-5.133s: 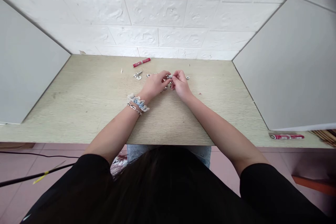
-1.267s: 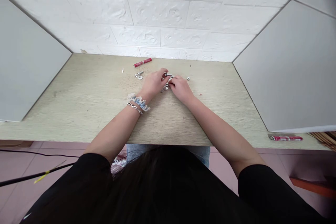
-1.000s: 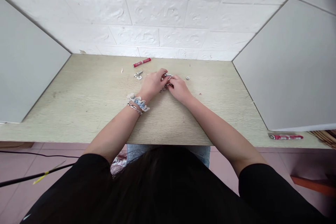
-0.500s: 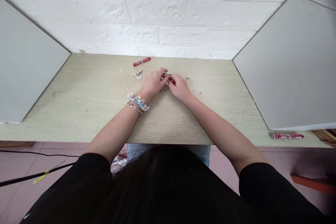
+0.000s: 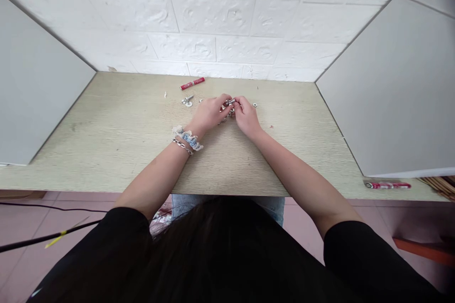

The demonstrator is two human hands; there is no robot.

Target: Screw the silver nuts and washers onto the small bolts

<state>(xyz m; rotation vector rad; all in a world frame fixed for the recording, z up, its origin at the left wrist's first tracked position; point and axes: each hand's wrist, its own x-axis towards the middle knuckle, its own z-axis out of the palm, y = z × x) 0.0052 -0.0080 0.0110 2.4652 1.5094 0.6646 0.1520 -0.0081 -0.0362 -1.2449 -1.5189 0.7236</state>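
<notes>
My left hand (image 5: 212, 112) is closed on a small silver bolt (image 5: 230, 102), which points to the right between my hands. My right hand (image 5: 246, 114) pinches at the bolt's free end; whether a nut or washer sits in those fingertips is too small to tell. Just below the fingers lie several small metal nuts (image 5: 232, 112), partly covered by my hands. A lone nut (image 5: 255, 105) rests on the table to the right of my right hand. Left of my left hand, another bolt with washers (image 5: 187, 101) lies in a small group.
A red pen-like tube (image 5: 192, 84) lies near the white brick wall (image 5: 213, 19). Another red tube (image 5: 388, 185) is at the table's front right edge, beside some brown sticks (image 5: 439, 187). Grey panels (image 5: 39, 80) stand at both sides of the wooden table (image 5: 117, 142).
My right hand has shifted slightly right and up, its fingertips now on the end of the bolt. The bolt has tilted a little in my left hand.
</notes>
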